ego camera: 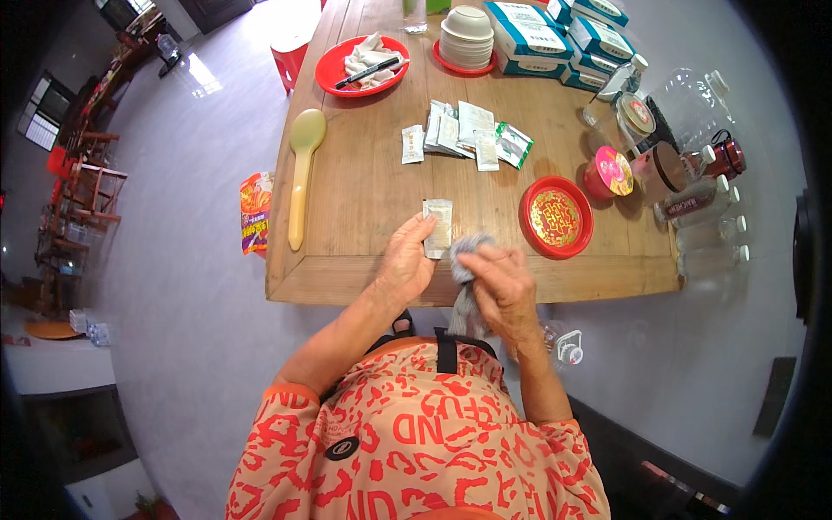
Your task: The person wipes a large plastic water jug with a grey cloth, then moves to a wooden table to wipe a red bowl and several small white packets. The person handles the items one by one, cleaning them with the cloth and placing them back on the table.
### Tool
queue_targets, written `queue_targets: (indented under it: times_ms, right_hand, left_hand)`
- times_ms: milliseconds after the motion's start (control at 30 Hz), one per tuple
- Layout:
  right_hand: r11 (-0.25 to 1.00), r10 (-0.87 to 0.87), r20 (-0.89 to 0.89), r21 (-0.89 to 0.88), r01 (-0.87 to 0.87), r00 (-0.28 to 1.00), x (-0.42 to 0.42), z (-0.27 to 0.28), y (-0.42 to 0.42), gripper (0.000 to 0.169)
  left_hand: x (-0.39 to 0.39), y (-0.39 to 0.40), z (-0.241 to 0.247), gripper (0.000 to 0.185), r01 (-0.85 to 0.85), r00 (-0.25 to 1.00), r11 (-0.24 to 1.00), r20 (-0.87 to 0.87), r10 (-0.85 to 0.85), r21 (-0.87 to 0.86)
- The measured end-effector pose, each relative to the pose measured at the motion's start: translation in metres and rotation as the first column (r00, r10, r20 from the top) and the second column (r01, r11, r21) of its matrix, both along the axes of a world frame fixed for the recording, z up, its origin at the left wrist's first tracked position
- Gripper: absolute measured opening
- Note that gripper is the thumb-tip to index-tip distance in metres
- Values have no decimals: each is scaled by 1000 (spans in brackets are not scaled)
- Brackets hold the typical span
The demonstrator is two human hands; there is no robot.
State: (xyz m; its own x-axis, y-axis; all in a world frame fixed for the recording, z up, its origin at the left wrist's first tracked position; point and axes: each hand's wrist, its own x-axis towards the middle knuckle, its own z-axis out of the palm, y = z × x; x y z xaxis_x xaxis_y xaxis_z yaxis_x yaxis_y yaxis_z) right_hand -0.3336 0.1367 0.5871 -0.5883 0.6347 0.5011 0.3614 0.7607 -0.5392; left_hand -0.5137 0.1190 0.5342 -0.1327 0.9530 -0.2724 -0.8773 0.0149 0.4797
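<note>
Near the front edge of the wooden table (pixel 364 195), my left hand (pixel 411 253) grips a small printed sachet (pixel 440 229) by its left side. A grey cloth (pixel 469 257) is bunched in my right hand (pixel 504 286), just right of the sachet; its lower end hangs past the table edge. My right fingers look slightly blurred. Farther back lies a loose pile of sachets (pixel 448 130), with a green-and-white packet (pixel 514 144) at its right end. A single white sachet (pixel 412 143) rests at the pile's left.
A large spoon (pixel 301 175) lies at left. Red dishes (pixel 528 218) stand at right and back, one under a marker pen (pixel 367 73) and cloth. Stacked bowls (pixel 467 39), boxes (pixel 530 32), a pink-lidded cup (pixel 609 173) and several plastic bottles (pixel 699 198) line the back and right.
</note>
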Motion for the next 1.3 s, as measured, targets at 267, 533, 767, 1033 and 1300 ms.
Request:
queue_targets:
  times_ms: [267,533,767,1033,1300]
  right_hand:
    - [985,-132,-33,104,135,991,-20,-6,13,40]
    - [992,82,-8,-91,-82,997,-7,-6,-1,35]
    - [980,-163,-188,-147,137,969,-14,-4,20,37]
    - [989,-64,-38,132,69,997,-31,-17,12,41]
    - [975,-77,44,212,67,996,-41,-10,9,39]
  left_hand:
    - [17,-4,16,21,59,995,998,79,-62,35]
    - [8,-2,-3,20,4,1000,998,10,-4,-61]
    - [3,-1,-24,29,204,942,969,243,-233,140]
    - [18,0,2,53,132,986,991,108,-129,-24]
    - [9,-4,0,57,143,988,990,53,-143,-5]
